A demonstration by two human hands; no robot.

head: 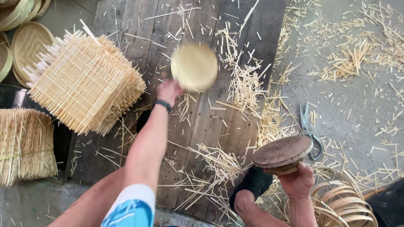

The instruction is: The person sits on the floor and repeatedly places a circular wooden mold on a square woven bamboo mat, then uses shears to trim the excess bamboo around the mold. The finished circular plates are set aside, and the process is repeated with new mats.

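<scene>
Blurred round woven disc (194,66) at about twelve o'clock above the middle of the view, over dark wooden boards (202,126); edge at the fingertips of the left hand (168,91), at seven o'clock from the disc. Too smeared to tell whether those fingers grip the disc or have let go. Black band (163,104) on that wrist, arm stretched up from the bottom edge, white and blue sleeve (130,208) at six o'clock.

Right hand (298,180) at four o'clock, fingers curled up and clamped under a round brown wooden mould (283,152), tilted, held clear of the ground. Just beyond it at two o'clock from the mould, metal scissors (309,128) lying on the grey floor, handle partly hidden behind the mould's rim. Below the hand at five o'clock, a pile of thin bamboo hoops (343,206). Black shoe (253,183) just left of that wrist, on the boards.

Short cut bamboo splinters (244,84) strewn across the boards and floor, thickest from one to three o'clock. At ten o'clock, a stack of square woven mats (84,82) with bristling ends, lying askew. At eight o'clock, a tied bundle of thin strips (25,143). In the far eleven o'clock corner, round woven trays (27,44), overlapping, partly cut by the frame.
</scene>
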